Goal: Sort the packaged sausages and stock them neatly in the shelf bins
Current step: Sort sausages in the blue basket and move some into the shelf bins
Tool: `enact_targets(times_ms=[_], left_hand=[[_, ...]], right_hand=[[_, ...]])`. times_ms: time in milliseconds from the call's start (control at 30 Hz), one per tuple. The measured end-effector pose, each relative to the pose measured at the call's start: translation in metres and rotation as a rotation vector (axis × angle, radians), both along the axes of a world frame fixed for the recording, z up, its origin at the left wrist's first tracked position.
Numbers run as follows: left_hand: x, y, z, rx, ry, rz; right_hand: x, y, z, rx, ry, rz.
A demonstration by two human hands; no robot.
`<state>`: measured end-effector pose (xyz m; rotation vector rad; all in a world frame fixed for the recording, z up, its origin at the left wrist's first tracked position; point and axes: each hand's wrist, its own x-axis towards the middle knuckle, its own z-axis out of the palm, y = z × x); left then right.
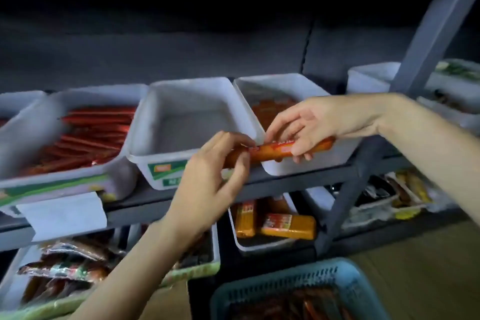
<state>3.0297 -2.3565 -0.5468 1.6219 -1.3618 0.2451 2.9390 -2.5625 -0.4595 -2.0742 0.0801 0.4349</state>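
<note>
Stocking looks partly done. Going left to right on the upper shelf: the red-stick bin (85, 138) at left centre is well filled with thin red sticks. The empty bin (187, 122) at centre holds nothing visible. The right bin (293, 101), just right of centre, shows a few orange packs at its back. Lower shelf: a bin of dark packs (62, 273) at lower left; a tray of orange blocks (275, 223) below centre. The blue basket (298, 291) at the bottom right still has sausages in it, so more remains to sort, by this reading.

Hands, mid-frame:
- Left hand (215, 179) – fingers curled, pinching the left end of one orange sausage (270, 150).
- Right hand (306, 127) – fingers curled over the sausage's right part, grasping it from above.

The sausage lies roughly level, held in the air across the front rims of the empty bin and the right bin. It is not yet in either. Which bin it is meant for cannot be told.
</note>
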Motion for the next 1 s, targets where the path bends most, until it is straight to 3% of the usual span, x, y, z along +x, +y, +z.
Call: enact_targets(times_ms=[133,233,300,367,433,467,667,767,833,900,933,1000], left_hand=[[-0.030,-0.001,-0.116,0.359,0.058,-0.265],[-0.037,-0.003,-0.196,0.643,0.255,-0.239],[-0.037,-0.005,-0.218,0.761,0.262,-0.208],[-0.036,-0.012,-0.222,0.756,0.230,-0.213],[-0.034,-0.021,-0.207,0.651,0.177,-0.227],[-0.033,-0.025,-0.194,0.574,0.131,-0.233],[-0.016,-0.063,-0.064,0.037,-0.063,-0.185],[0.000,-0.082,-0.002,-0.092,-0.119,-0.071],[0.017,-0.101,0.023,-0.059,-0.107,0.021],[0.037,-0.127,0.039,0.113,-0.035,0.121],[0.046,-0.140,0.043,0.289,-0.046,0.201],[0.059,-0.165,0.040,0.672,-0.251,0.280]], right_hand=[[-0.057,-0.008,-0.128,0.003,0.306,-0.121],[-0.084,0.003,-0.236,-0.224,0.527,-0.154],[-0.095,0.006,-0.282,-0.246,0.630,-0.191],[-0.100,0.005,-0.298,-0.338,0.625,-0.189],[-0.096,-0.003,-0.289,-0.493,0.515,-0.240],[-0.091,-0.007,-0.274,-0.475,0.444,-0.306],[-0.075,-0.014,-0.107,-0.155,-0.158,-0.518],[-0.062,-0.020,-0.045,-0.068,-0.411,-0.547],[-0.041,-0.033,-0.023,-0.049,-0.477,-0.561],[-0.010,-0.057,-0.021,-0.141,-0.456,-0.561],[0.008,-0.068,-0.022,-0.292,-0.391,-0.519],[0.042,-0.090,-0.028,-0.645,-0.138,-0.316]])
